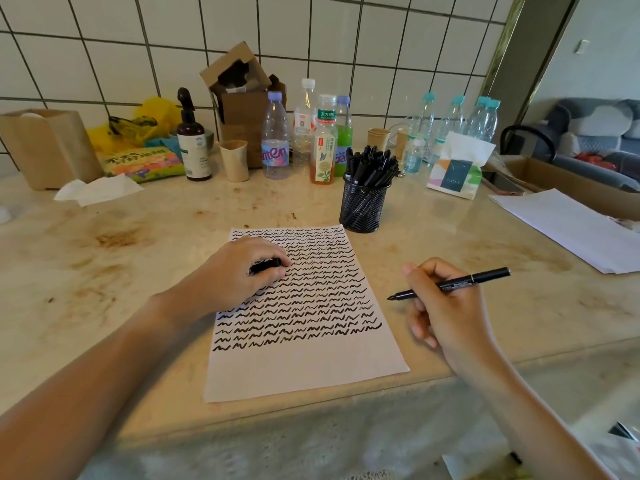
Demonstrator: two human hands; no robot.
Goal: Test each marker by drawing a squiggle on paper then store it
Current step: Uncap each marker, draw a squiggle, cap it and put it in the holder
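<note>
Our left hand (242, 268) on squiggle-covered paper (304, 365), fingers curled round marker cap (266, 265). Our right hand (446, 310) grips uncapped marker (450, 284), tip off paper. Mesh holder (363, 206) behind.

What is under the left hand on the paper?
The left hand rests on the squiggle-covered paper and holds a black marker cap in its grip. The rows of squiggles beneath the palm are covered, so they cannot be seen.

White tiled wall (104, 64) behind stained beige counter (104, 244); grey sofa (595, 133) far rt.
</note>
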